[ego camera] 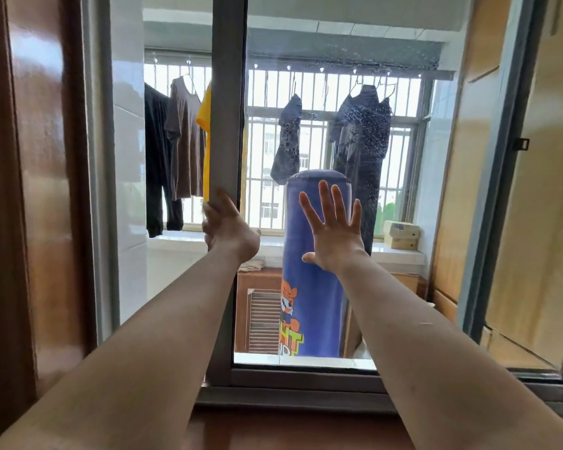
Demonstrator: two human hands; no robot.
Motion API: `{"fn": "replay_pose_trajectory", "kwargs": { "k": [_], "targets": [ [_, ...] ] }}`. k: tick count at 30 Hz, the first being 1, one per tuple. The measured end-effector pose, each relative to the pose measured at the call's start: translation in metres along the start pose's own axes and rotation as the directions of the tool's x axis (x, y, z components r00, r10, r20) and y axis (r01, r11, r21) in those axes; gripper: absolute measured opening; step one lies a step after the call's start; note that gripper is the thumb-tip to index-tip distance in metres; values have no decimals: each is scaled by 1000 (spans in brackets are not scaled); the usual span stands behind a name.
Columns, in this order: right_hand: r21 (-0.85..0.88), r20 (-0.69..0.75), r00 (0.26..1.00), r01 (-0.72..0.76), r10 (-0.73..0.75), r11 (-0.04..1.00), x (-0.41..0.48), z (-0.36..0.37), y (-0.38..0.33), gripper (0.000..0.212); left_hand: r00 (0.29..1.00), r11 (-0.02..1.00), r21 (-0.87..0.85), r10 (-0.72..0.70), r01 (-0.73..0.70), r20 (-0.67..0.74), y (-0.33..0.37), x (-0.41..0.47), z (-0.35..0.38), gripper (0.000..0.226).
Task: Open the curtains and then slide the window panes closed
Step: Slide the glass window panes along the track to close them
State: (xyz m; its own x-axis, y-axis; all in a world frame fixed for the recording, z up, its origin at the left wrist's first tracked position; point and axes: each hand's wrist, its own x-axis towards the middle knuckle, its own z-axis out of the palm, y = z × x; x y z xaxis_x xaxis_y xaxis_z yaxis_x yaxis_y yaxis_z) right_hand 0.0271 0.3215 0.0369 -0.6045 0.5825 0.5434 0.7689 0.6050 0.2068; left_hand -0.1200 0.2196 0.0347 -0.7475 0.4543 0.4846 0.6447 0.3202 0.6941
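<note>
A sliding window fills the view. The grey vertical stile (227, 92) of a window pane stands left of centre. My left hand (226, 227) grips the left edge of that stile at mid height, fingers wrapped around it. My right hand (333, 228) is spread flat against the glass of the pane (403, 287) to the right of the stile, fingers apart. Left of the stile the window looks open, up to the grey frame (93, 190). No curtain is in view.
A dark wooden surround (30, 190) borders the window on the left, and a wooden sill (273, 427) lies below. A second grey frame (498, 190) stands at the right. Beyond the glass are hanging clothes (182, 141), a blue punching bag (309, 287) and barred balcony windows.
</note>
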Motion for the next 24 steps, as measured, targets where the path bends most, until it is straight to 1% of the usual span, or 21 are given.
{"fn": "replay_pose_trajectory", "kwargs": {
  "k": [5,14,19,24],
  "targets": [
    [-31,-4,999,-34,34,999,-7,2,22,121,999,1000,-3,-10,10,32,20,-11,13,106],
    [-72,7,997,-78,79,994,-19,6,64,122,995,998,-49,30,-25,96,53,-33,37,105],
    [-59,34,995,-96,98,994,-26,3,86,111,991,997,-62,49,-42,123,66,-42,53,103],
    [-74,62,991,-112,117,991,-33,2,109,118,988,993,-106,67,-52,142,83,-53,65,104]
  ]
}}
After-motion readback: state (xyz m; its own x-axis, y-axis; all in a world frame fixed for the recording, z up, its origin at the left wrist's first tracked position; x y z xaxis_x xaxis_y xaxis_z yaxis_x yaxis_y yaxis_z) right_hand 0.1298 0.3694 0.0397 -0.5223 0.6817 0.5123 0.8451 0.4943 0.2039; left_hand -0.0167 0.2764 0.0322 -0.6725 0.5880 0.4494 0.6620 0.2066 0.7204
